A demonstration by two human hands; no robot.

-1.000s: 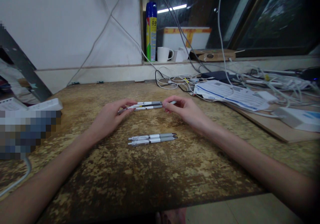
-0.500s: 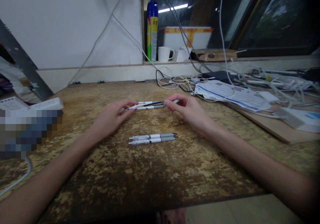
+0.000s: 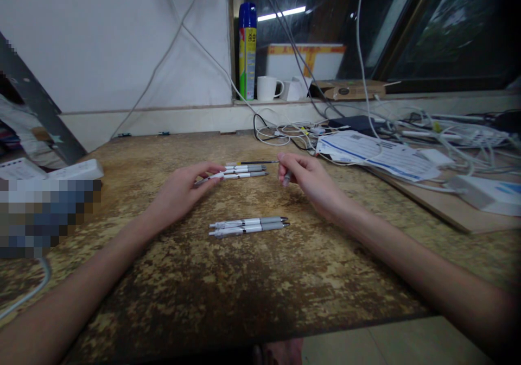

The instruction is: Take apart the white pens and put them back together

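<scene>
My left hand (image 3: 189, 188) is closed on a white pen barrel (image 3: 210, 178), pinched between thumb and fingers, beside pens (image 3: 248, 175) lying on the table. My right hand (image 3: 299, 172) holds a thin dark refill (image 3: 258, 162) by its right end, level above or beyond those pens. A small grey pen part (image 3: 288, 177) also shows in the right hand, under the curled fingers. Nearer the camera, two white and grey pens (image 3: 252, 225) lie side by side with their tips to the right.
Tangled cables (image 3: 285, 132), a printed paper (image 3: 378, 156) and a power strip (image 3: 488, 194) on a board (image 3: 427, 207) occupy the right. A white mug (image 3: 267, 88) and spray can (image 3: 247, 52) stand at the window. Another white power strip (image 3: 77, 168) is at left.
The refill has shifted right and back, from across the far pens to beyond them. My right hand has turned, its fingers now pointing lower. My left hand has stayed in place.
</scene>
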